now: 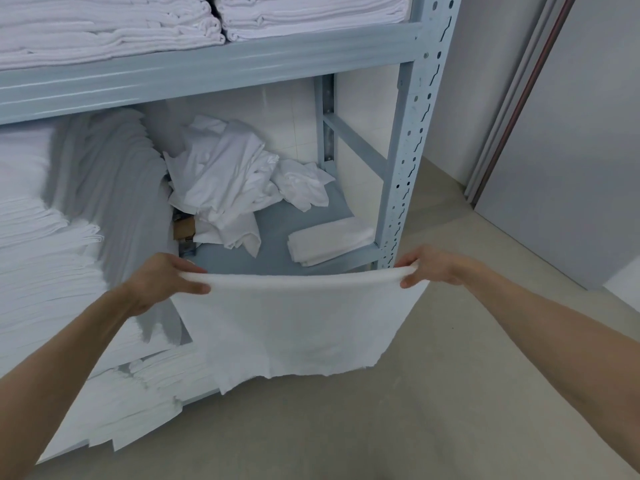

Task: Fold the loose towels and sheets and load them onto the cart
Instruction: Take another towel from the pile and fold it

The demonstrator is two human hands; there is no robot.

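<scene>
Low in the frame, the left hand (166, 282) and right hand (433, 268) each pinch a top corner of a white towel (298, 323), holding it stretched before the grey shelving (408, 168).

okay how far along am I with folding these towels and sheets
Done: one folded towel lies on the lower shelf. In hand: your left hand and right hand hold a white towel stretched by its top edge, not yet folded. Left: the crumpled sheets behind it. No cart is in view.
</scene>
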